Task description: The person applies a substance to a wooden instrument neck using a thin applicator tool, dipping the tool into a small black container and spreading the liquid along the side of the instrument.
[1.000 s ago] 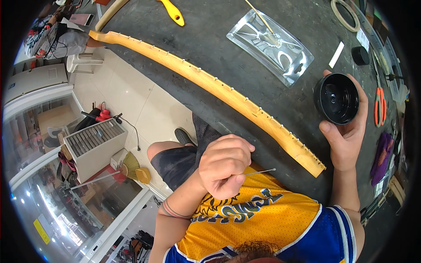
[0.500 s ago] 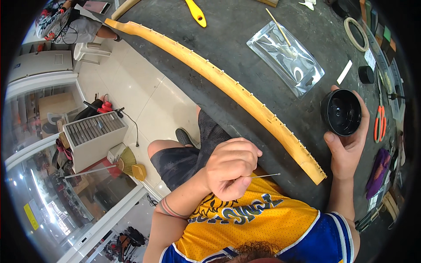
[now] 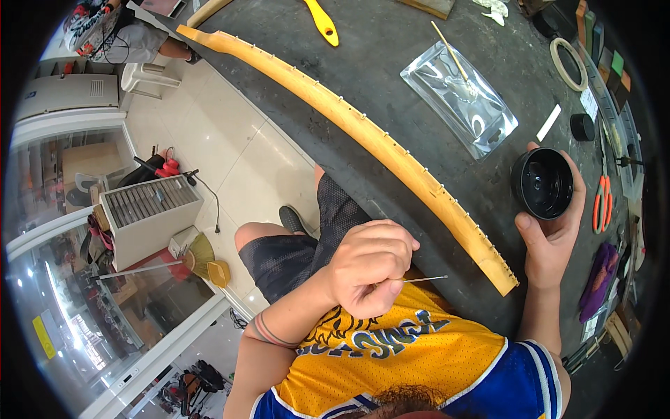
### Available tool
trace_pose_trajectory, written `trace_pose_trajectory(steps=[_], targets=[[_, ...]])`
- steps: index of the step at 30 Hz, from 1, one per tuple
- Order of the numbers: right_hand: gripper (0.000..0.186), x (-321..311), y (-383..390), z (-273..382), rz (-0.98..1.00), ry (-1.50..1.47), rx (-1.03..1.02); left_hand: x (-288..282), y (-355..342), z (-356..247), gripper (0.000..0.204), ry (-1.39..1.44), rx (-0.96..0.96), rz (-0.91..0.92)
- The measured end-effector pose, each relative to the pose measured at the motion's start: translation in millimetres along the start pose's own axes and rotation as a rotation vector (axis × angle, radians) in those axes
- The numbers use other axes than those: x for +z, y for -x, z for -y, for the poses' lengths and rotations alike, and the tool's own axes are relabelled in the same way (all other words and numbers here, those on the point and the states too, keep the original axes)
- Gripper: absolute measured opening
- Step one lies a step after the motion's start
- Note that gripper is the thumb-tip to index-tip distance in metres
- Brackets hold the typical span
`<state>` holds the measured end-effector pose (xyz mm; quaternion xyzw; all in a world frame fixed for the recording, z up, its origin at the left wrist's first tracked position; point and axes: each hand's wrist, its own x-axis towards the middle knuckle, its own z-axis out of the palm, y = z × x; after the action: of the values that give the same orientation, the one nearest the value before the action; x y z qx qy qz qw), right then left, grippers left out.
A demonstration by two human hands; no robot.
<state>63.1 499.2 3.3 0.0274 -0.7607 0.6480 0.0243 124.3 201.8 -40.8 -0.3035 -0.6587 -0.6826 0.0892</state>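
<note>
My left hand [image 3: 373, 269] is closed on a thin metal rod with a small rounded tip [image 3: 433, 278], which points right above my lap. My right hand [image 3: 548, 241] grips a small round black cup [image 3: 544, 184], tilted so its glossy inside faces up; I cannot make out clearly what is in it. Between and beyond the hands, a long yellowish wooden guitar neck [image 3: 349, 126] lies along the bench edge. Fret ends stick out along its far side. Neither hand touches the neck.
On the dark bench [image 3: 363, 56] lie a clear plastic blister pack [image 3: 466, 105] with a thin stick on it, a yellow handle [image 3: 323, 24], a tape roll [image 3: 568, 64], a black lid [image 3: 582, 127], orange-handled scissors [image 3: 601, 204] and a purple cloth [image 3: 599, 279]. Another person [image 3: 125, 38] is at far left.
The view has shifted slightly, so the bench items sit a little differently in the picture. Both hands keep their holds and have barely moved.
</note>
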Motion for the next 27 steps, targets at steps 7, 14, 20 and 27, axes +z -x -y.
trace_pose_trajectory(steps=[7,14,20,27], targets=[[0.103,-1.1,0.8,-0.8,0.005,0.001,0.003,0.0,-2.4,-0.3,0.013,-0.015,0.004,0.0],[0.103,-1.3,0.4,-2.0,0.003,-0.017,-0.002,-0.5,-3.3,-0.8,0.014,-0.022,0.007,-0.005],[0.104,-1.2,-0.4,-1.6,0.012,-0.079,0.01,-0.5,-1.7,0.8,0.015,-0.021,0.012,-0.013],[0.104,-2.6,-0.4,-2.8,0.01,-0.072,0.003,-0.4,-2.4,0.9,0.014,-0.028,0.024,-0.018]])
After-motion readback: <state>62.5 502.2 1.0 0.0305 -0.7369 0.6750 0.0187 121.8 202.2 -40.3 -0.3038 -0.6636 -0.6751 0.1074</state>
